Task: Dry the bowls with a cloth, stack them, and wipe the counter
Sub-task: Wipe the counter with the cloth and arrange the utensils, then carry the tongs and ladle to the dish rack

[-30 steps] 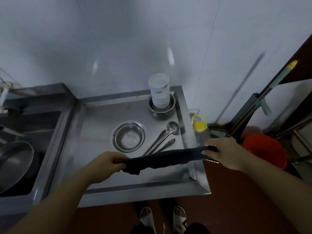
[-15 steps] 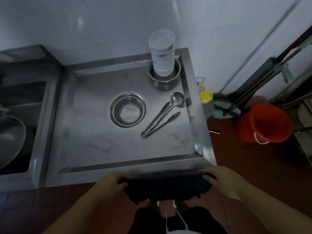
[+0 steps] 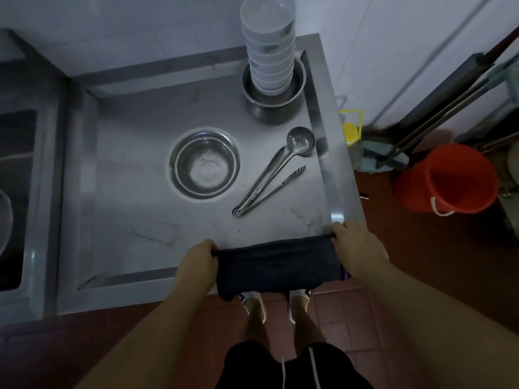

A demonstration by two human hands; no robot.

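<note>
Now we hold the dark cloth point(image 3: 276, 265), seemingly soft and limp, stretched over the surface's point(image 3: 140, 169) near edge, left hand point(image 3: 196, 266) and right hand point(image 3: 356, 249) fingers clenched on its ends.

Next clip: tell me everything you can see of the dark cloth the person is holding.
The dark cloth looks like soft navy or black fabric, plain, with no pattern visible. It is stretched flat between the two hands: the left hand grips its left end, the right hand grips its right end. It sits at the near edge of the steel counter, its lower part hanging past the rim above the person's shoes. Whether it touches the counter cannot be told.
</note>
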